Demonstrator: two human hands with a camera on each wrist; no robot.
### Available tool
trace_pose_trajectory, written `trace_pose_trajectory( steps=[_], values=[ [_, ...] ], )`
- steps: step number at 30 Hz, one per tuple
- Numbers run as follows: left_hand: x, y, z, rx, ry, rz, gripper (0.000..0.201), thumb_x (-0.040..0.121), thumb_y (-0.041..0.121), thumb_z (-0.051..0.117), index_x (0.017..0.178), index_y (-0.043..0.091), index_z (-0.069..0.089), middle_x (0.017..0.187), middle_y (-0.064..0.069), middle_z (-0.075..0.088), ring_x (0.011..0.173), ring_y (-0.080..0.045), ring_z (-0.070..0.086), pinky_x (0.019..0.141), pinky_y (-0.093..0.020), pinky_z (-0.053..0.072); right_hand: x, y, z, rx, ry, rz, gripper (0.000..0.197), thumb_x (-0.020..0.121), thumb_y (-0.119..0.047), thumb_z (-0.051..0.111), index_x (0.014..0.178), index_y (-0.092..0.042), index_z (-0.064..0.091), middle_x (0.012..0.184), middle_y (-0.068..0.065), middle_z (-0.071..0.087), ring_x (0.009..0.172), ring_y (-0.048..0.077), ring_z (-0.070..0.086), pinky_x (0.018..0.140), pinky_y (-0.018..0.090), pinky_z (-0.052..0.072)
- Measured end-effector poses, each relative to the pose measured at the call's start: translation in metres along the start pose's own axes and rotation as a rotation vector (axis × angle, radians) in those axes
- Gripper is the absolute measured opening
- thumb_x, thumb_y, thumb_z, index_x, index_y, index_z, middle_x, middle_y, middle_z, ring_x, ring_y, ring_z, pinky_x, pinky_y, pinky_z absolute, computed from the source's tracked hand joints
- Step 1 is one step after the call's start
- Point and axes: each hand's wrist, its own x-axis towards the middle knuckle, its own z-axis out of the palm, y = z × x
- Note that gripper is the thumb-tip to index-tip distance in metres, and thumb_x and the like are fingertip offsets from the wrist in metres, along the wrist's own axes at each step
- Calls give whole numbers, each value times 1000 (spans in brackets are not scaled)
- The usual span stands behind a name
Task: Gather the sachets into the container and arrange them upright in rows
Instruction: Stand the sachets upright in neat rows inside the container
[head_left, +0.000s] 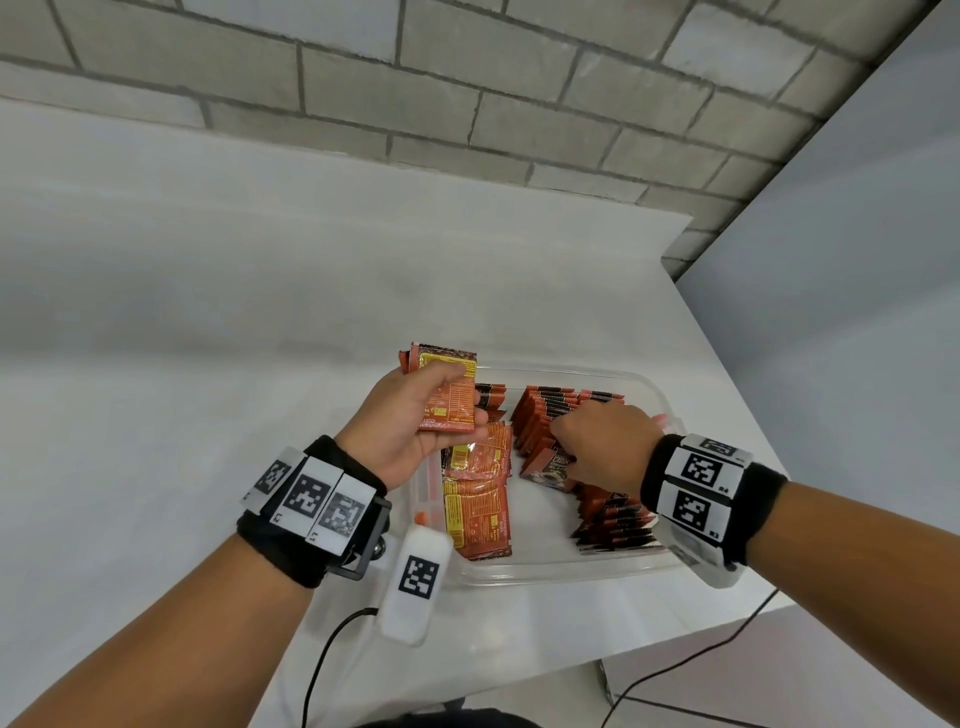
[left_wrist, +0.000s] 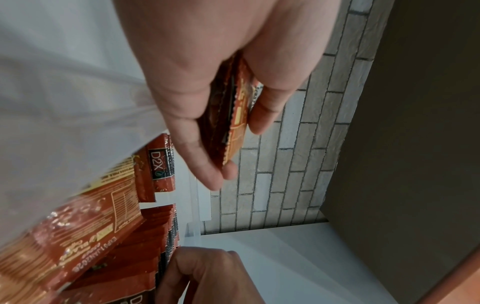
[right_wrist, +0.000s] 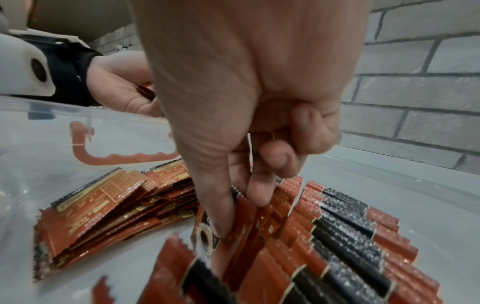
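Left hand (head_left: 410, 415) grips sachet stack (head_left: 449, 387), long axis upright | right hand (head_left: 602, 447) pinches 1 row sachet (right_wrist: 221, 224)

One clear container (head_left: 561, 574), two hands, dozens of orange sachets (head_left: 480, 512), too many to count.

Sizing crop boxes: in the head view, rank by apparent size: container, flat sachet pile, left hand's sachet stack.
1. container
2. flat sachet pile, partly hidden by the left hand
3. sachet stack, held nearer the camera, so its look is inflated
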Motion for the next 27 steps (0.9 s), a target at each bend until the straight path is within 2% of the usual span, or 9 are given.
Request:
trace_pose_trajectory(
  steps=[2, 4, 7, 14, 17, 27],
  values=[
    [0, 0, 0, 1, 2, -1, 12, 93, 14, 54, 92, 2, 58, 73, -15, 64, 61, -23, 67, 67, -39, 59, -1, 1, 0, 13, 7, 0, 15, 88, -15, 55, 82, -16, 41, 69, -3, 39, 69, 20, 47, 45, 22, 27],
    [-1, 0, 0, 2, 1, 1, 12, 93, 14, 54, 93, 3, 58, 74, -16, 64, 61, -23, 67, 66, -38, 59, -2, 2, 0, 32, 17, 3, 16, 88, -18, 57, 83, -16, 41, 76, -1, 45, 70, 20, 48, 47, 22, 30],
    [-1, 0, 1, 5, 1, 0, 12, 94, 14, 53, 93, 3, 58, 74, -15, 64, 61, -23, 67, 67, -39, 59, -4, 2, -1, 51, 23, 13, 20, 87, -22, 59, 84, -17, 41, 80, 0, 47, 72, 20, 49, 53, 26, 35],
    [-1, -1, 0, 0, 0, 2, 12, 93, 8, 50, 87, 1, 57, 71, -14, 65, 63, -24, 67, 70, -40, 58, -8, 6, -1, 67, 61, 18, 22, 86, -27, 62, 85, -18, 41, 80, -1, 50, 71, 20, 49, 48, 23, 29],
    [0, -1, -1, 13, 5, 6, 11, 93, 7, 49, 88, 1, 56, 70, -14, 65, 64, -24, 67, 73, -41, 58, -8, 7, -1, 71, 71, 23, 22, 85, -28, 62, 85, -17, 43, 80, 0, 52, 72, 20, 51, 50, 25, 31],
    [1, -2, 0, -10, 6, 8, 12, 93, 9, 49, 88, 1, 56, 71, -15, 65, 63, -25, 67, 72, -41, 58, -12, 8, -3, 138, 87, 47, 19, 87, -28, 61, 86, -15, 47, 78, 0, 50, 73, 21, 52, 58, 29, 41]
  ],
)
